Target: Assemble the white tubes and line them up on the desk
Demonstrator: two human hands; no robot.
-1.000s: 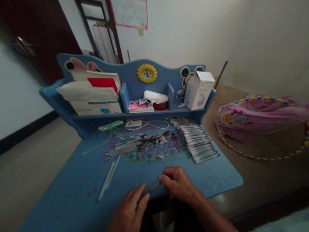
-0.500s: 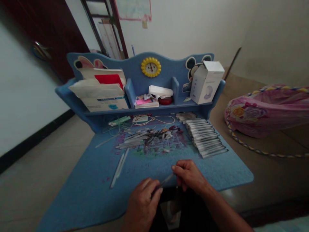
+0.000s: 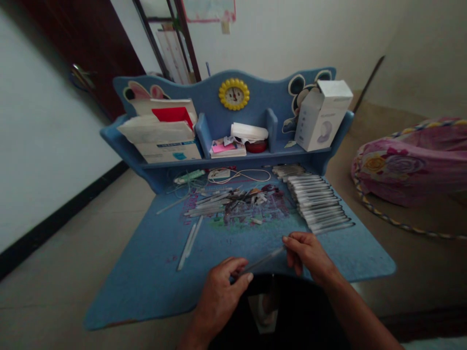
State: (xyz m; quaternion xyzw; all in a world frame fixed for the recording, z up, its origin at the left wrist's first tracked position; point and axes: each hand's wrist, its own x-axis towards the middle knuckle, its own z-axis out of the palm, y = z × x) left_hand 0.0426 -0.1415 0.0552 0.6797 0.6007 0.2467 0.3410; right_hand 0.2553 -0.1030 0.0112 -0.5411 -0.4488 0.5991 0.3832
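Over the front edge of the blue desk, a thin clear pen barrel [image 3: 264,260] slants up to the right between my hands. My left hand [image 3: 224,287] curls thumb and fingers around its lower end. Its upper end is pinched between the thumb and forefinger of my right hand [image 3: 304,250]. Beyond them lies a loose heap of pen parts [image 3: 226,200], with clear tubes and small dark and pale pieces. A row of clear pens with dark tips [image 3: 319,201] is stacked to the right. Two or three separate clear tubes [image 3: 189,243] lie to the left.
The blue desk [image 3: 138,287] has a raised back shelf with a yellow flower-shaped clock [image 3: 234,94]. On the shelf stand a white box [image 3: 323,116] and a carton of papers [image 3: 171,150]. A looped pale cord [image 3: 251,175] lies below. A pink fabric basket [image 3: 412,165] is at right.
My right hand has moved up and to the right, away from my left hand, so more of the pen barrel shows between them. The camera view has shifted slightly.
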